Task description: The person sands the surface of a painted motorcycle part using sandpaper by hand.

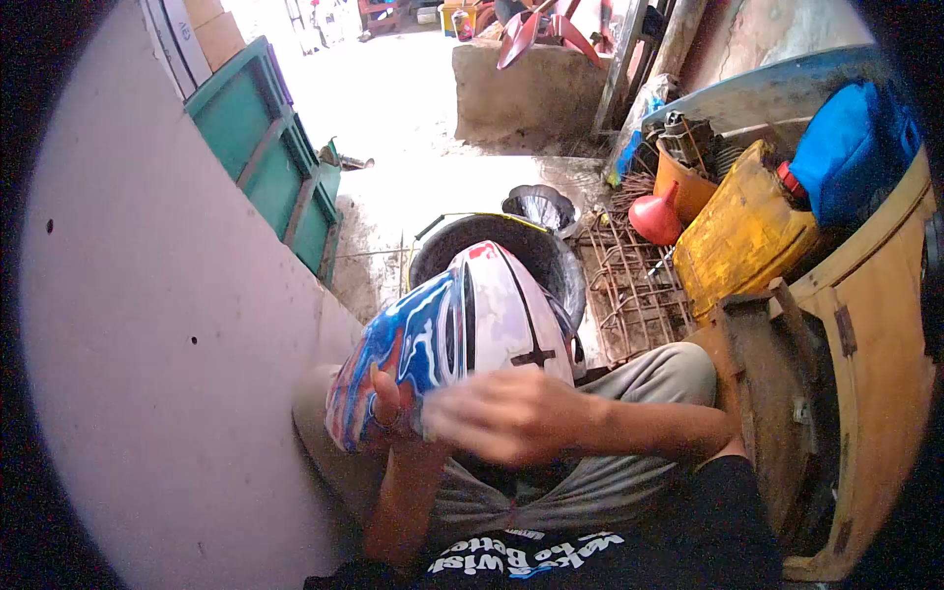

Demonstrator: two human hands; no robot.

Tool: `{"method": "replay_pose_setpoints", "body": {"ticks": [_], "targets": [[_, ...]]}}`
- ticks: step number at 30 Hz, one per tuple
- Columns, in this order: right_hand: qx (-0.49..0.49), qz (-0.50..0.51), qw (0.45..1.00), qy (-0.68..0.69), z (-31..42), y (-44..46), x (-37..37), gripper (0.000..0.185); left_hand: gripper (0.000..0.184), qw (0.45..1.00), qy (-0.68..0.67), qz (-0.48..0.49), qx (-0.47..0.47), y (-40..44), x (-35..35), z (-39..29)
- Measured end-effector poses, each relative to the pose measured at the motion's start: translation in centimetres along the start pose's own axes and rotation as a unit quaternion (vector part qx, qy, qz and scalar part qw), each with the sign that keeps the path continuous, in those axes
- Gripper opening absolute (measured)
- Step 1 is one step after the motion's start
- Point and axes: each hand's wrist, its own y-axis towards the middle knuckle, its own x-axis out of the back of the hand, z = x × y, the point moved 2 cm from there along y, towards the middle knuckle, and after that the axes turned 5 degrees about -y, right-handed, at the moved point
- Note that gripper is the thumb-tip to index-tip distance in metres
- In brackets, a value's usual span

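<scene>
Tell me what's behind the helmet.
Behind the helmet is a dark tub, with a smaller black scalloped container beyond it. The helmet covers the tub's near side, so that part can't be seen.

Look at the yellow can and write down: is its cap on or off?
On: the red cap sits at the yellow can's top corner.

Here you are with the helmet [511, 320] over your lap, your left hand [390, 401] against its blue-swirled side, while your right hand [506, 413], blurred, crosses in front of its lower edge beside the left. Just past the helmet sits a dark tub [428, 258], partly hidden behind it, and over on your right a red funnel [657, 215] lies by a stained yellow jerrycan [737, 236], with a rusty metal grid [629, 305] on the floor just beside them!
</scene>
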Motion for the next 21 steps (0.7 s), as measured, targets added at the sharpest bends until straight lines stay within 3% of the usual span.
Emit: {"method": "replay_pose_setpoints", "body": {"ticks": [1, 2, 5, 7, 8, 11, 13, 14, 15, 17, 18, 21], "targets": [[0.032, 0.001, 0.999, 0.020, 0.8, -0.1, -0.1, 0.023, 0.105, 1.000, -0.013, -0.014, 0.021, -0.1, 0.8, 0.0], [-0.004, 0.006, 1.000, 0.020, -1.1, -0.1, 0.2, 0.024, 0.106, 0.999, -0.024, 0.022, 0.006, -0.5, -0.4, 0.0], [-0.191, 0.156, 0.962, -0.119, -8.9, -0.8, 0.5, 0.026, 0.108, 0.987, -0.058, 0.143, -0.043, -1.0, -5.0, 0.1], [-0.171, 0.201, 0.958, -0.113, -7.0, -1.0, 0.4, 0.026, 0.107, 0.982, -0.051, 0.174, -0.049, -0.7, -4.5, 0.3], [-0.081, 0.060, 0.994, -0.050, -4.4, -0.6, 0.1, 0.026, 0.107, 0.979, -0.049, 0.189, -0.056, -0.3, -4.2, 0.4], [0.034, 0.006, 0.999, 0.040, -0.5, -0.1, 0.1, 0.026, 0.107, 0.983, -0.041, 0.172, -0.053, -0.5, -3.8, 0.5], [-0.048, 0.054, 0.995, -0.062, -5.2, -0.3, 0.6, 0.024, 0.107, 0.986, -0.033, 0.155, -0.051, -0.9, -3.7, 0.5], [-0.145, 0.086, 0.983, -0.077, -8.8, -1.6, -0.3, 0.022, 0.107, 0.987, -0.031, 0.149, -0.050, -0.9, -3.7, 0.6], [-0.192, 0.061, 0.976, -0.081, -10.3, -1.3, 0.1, 0.019, 0.107, 0.988, -0.029, 0.144, -0.047, -1.0, -3.7, 0.8], [-0.158, 0.137, 0.973, -0.100, -7.8, -1.0, 0.4, 0.019, 0.107, 0.989, -0.024, 0.140, -0.040, -0.6, -3.9, 1.0], [-0.062, 0.006, 0.997, -0.040, -4.8, -0.2, -0.2, 0.021, 0.107, 0.989, -0.026, 0.137, -0.042, -0.2, -3.9, 1.2], [0.020, -0.032, 0.999, 0.038, -0.8, 0.4, 0.2, 0.022, 0.108, 0.961, -0.268, 0.054, 0.045, -0.9, 6.5, 3.3]]}}
